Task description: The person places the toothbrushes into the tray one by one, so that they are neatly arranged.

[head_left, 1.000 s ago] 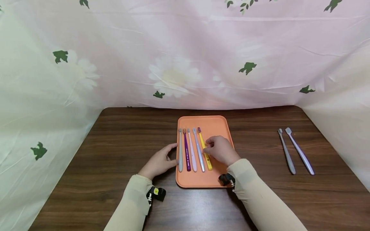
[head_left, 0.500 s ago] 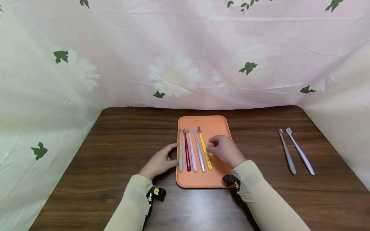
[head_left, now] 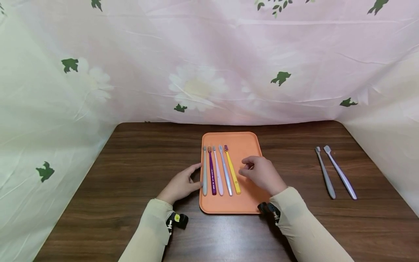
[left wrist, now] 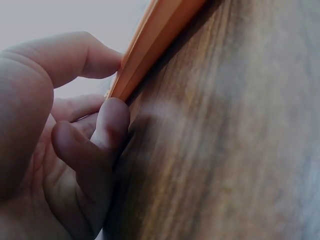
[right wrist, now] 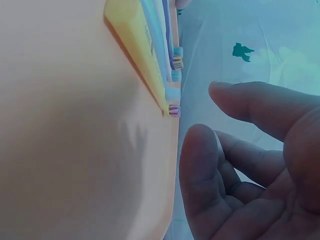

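Note:
On the orange tray (head_left: pixel 243 140) lies a row of toothbrushes, side by side with heads away from me. From left they are a grey-green toothbrush (head_left: pixel 204 171), a purple toothbrush (head_left: pixel 212 174), a pale pink toothbrush (head_left: pixel 218 176), a light blue toothbrush (head_left: pixel 226 171) and a yellow toothbrush (head_left: pixel 232 171). My left hand (head_left: pixel 180 185) touches the tray's left edge with thumb and fingertips spread along it. Over the tray's right part, just right of the yellow toothbrush, my right hand (head_left: pixel 262 174) hovers with loosely bent fingers and nothing between them.
To the right, on the dark wooden table (head_left: pixel 147 156), lie a grey toothbrush (head_left: pixel 325 173) and a lavender toothbrush (head_left: pixel 340 173), slanted side by side. A floral cloth (head_left: pixel 209 54) hangs behind the table and along both sides.
My right hand has come off the yellow toothbrush and drawn back to the right. The left hand and the toothbrushes have stayed in place.

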Demonstrator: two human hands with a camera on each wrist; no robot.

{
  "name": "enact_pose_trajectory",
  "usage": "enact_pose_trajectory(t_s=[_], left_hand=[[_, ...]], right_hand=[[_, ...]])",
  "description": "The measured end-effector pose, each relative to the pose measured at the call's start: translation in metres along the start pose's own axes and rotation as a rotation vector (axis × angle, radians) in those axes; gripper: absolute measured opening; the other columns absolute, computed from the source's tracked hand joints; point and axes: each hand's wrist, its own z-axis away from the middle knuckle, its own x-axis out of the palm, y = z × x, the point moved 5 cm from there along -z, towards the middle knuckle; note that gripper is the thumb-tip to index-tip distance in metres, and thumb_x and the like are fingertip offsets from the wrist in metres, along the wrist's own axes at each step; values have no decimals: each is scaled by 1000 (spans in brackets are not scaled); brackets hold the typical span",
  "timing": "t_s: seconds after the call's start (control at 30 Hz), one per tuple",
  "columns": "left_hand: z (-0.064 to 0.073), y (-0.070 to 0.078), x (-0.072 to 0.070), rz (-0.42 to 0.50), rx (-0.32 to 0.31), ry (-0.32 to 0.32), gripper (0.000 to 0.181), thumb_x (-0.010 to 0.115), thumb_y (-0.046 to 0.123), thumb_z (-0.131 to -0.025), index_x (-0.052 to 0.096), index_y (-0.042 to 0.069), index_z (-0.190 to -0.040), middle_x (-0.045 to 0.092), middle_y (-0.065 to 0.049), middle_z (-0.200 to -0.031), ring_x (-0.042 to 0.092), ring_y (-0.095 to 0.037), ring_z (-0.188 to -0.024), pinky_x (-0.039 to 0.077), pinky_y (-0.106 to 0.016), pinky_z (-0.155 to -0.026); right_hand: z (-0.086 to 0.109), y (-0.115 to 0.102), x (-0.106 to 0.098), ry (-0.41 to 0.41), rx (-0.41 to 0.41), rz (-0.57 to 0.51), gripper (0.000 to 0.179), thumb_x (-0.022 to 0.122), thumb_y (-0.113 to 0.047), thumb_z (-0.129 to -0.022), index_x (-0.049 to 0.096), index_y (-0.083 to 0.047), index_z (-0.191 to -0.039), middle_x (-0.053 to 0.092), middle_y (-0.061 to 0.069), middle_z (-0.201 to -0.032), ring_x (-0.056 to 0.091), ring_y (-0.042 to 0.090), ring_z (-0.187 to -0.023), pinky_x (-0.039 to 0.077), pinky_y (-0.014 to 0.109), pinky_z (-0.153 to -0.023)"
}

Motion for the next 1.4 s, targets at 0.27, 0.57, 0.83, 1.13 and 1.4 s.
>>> enact_pose_trajectory(t_s=[0.27,0.57,0.83,1.13,1.4], left_hand=[[0,-2,-1,-4,-1,4,68,68,32,-83,36,27,-143,53,-1,-61,52,-14,-52,45,-32,-50],[1,-2,0,10,-7,-4,67,68,32,-84,36,29,-143,52,0,-58,52,-14,-51,44,-32,-49],[0,0,-1,9,-6,-8,67,67,33,-84,36,30,-143,51,1,-53,51,-13,-48,44,-32,-48],[1,0,0,8,-16,-11,67,68,34,-84,37,30,-143,52,0,-55,52,-14,-51,44,-32,-48],[0,-1,0,8,-20,-9,67,68,34,-84,36,30,-143,54,-1,-58,53,-14,-53,44,-32,-49]], right_hand=[[4,6,-6,12,6,-5,38,71,-22,-81,64,-3,-113,62,1,-86,56,15,-73,46,29,-63],[9,13,-15,0,3,-10,38,70,-23,-83,62,-3,-115,62,2,-89,56,15,-74,47,29,-61],[11,22,-24,6,8,4,39,70,-24,-83,62,-2,-114,62,3,-90,55,17,-76,47,29,-62],[13,30,-33,14,22,2,41,69,-25,-83,61,-2,-116,62,4,-91,57,18,-77,49,29,-62],[13,32,-41,17,41,11,41,68,-26,-84,61,-2,-117,63,4,-91,58,16,-74,49,29,-63]])
